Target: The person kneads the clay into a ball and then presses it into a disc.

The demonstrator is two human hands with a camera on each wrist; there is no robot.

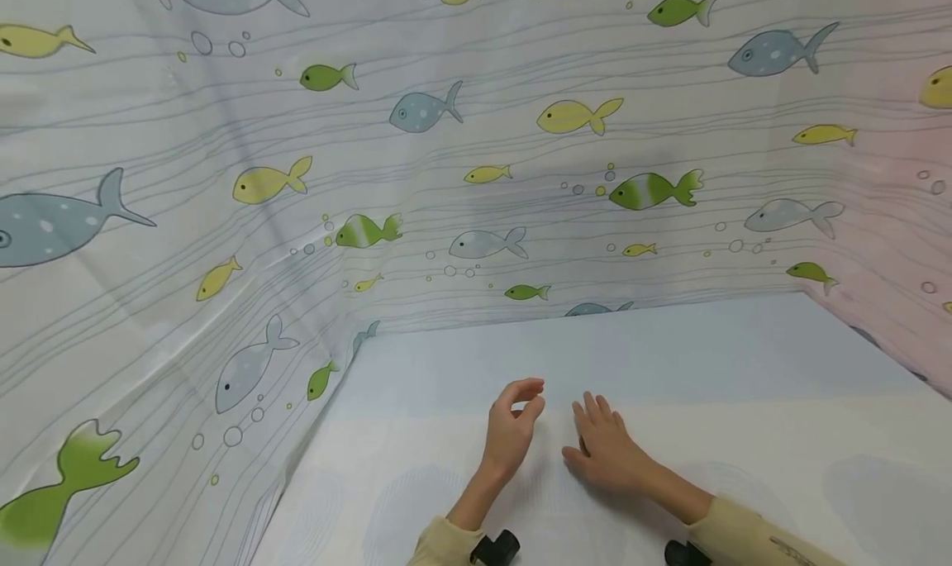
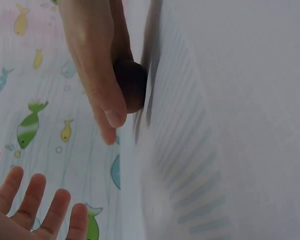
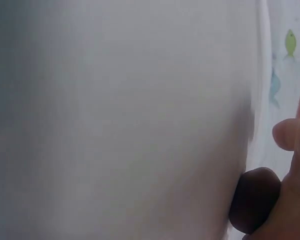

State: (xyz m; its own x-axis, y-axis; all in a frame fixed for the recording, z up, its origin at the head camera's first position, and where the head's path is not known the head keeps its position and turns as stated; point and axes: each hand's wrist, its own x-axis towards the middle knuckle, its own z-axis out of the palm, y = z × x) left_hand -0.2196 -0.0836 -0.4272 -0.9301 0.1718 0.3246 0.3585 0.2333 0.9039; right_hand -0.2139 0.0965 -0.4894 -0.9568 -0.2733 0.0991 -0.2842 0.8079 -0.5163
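Observation:
A dark brown, rounded object (image 2: 131, 86) (image 3: 255, 200) lies between my right palm and the white tabletop. In the head view my right hand (image 1: 606, 454) is spread over it, palm down with fingers straight, and only a dark sliver shows by the thumb. The left wrist view shows the right hand (image 2: 92, 55) from the side, the object under its palm. To the left, my left hand (image 1: 511, 430) is held up with fingers loosely bent and nothing in it; its fingers (image 2: 32, 200) appear spread in the left wrist view.
The white tabletop (image 1: 744, 351), with pale bluish patterns, spreads around both hands. Behind it and at the sides hangs a fish-print curtain (image 1: 416, 194). Dark wrist cameras (image 1: 500, 547) sit at the cuffs of the beige sleeves (image 1: 751, 533).

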